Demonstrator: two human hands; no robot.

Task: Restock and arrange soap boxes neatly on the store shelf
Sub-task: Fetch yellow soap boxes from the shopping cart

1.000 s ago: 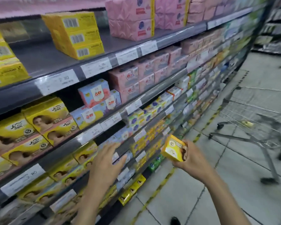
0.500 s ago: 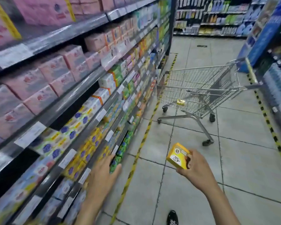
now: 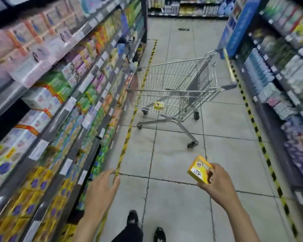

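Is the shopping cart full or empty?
Nearly empty: only one yellow box shows on the floor of the cart.

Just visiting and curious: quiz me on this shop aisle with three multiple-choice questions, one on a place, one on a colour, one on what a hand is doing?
1. Where is the shopping cart? A) upright in the aisle ahead B) on a shelf C) tipped over
2. What colour is the soap box in the right hand? A) pink B) yellow C) green
3. What is the left hand doing? A) gripping a box B) pushing the cart C) holding nothing, fingers spread

Answers: 1 A, it stands on its wheels on the floor tiles; 2 B, its faces are yellow; 3 C, its fingers are straight and empty.
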